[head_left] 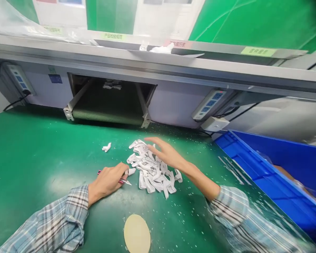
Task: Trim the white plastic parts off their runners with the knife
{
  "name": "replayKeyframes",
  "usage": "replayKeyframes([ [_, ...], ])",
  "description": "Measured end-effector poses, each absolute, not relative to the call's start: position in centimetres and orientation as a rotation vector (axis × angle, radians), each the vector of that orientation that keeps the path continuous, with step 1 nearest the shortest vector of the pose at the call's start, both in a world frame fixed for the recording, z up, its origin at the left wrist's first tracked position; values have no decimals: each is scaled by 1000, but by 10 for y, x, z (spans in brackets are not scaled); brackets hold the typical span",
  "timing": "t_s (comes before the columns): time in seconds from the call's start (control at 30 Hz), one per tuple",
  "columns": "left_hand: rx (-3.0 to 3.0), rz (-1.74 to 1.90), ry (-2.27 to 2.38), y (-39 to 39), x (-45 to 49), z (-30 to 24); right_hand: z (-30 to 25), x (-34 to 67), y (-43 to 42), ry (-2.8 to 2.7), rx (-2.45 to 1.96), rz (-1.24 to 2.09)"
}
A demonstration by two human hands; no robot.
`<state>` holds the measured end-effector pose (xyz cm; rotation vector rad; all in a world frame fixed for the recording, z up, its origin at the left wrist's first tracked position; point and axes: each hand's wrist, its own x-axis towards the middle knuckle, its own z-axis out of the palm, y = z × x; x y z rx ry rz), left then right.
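My left hand (109,181) rests low over the green table, left of the pile, closed around a small craft knife (125,181) with a pink handle and a pointed metal blade facing right. A white plastic piece (131,171) sits at its fingertips; whether it is pinched I cannot tell. My right hand (164,151) reaches over the far right side of a heap of white plastic pieces (150,175), its fingers stretched out and apart. Part of the heap is hidden beneath it. One white piece (106,147) lies alone, left of the heap.
A pale yellow oval disc (137,233) lies near the front edge. Behind the table, a dark conveyor belt (107,105) carries white pieces farther in. A blue bin (265,168) stands at the right. Power strips (209,104) hang on the back panel, below a metal shelf (116,66).
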<state>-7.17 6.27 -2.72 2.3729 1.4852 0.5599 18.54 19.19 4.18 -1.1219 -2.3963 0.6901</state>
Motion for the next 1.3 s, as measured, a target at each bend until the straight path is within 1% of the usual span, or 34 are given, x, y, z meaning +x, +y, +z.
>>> replayKeyframes([
  [0.07,2338,642,1499,61,-70,-25,53,197,155,-2392,-1123,721],
  [0.13,2279,736,1517,56,-62,-20,54,205,117,-2390,-1108,785],
  [0.27,2033,992,1416,37,-30,-1,31,203,61,-2324,-1046,728],
  [0.33,1937,1015,1333,27,-15,10,21,199,49,-2240,-1025,746],
  [0.47,1895,918,1249,17,-8,27,17,198,43,-2026,-1032,886],
  [0.57,1937,850,1184,15,-16,30,15,202,42,-1908,-979,913],
  [0.67,1882,775,1160,12,-18,23,9,204,38,-1845,-878,880],
  [0.83,1820,722,1176,0,-10,11,2,202,31,-1897,-745,784],
  [1.03,1880,666,1143,-4,-7,11,2,199,27,-1930,-714,732],
  [1.3,1895,684,1104,-3,-6,10,-1,201,27,-1939,-698,704],
])
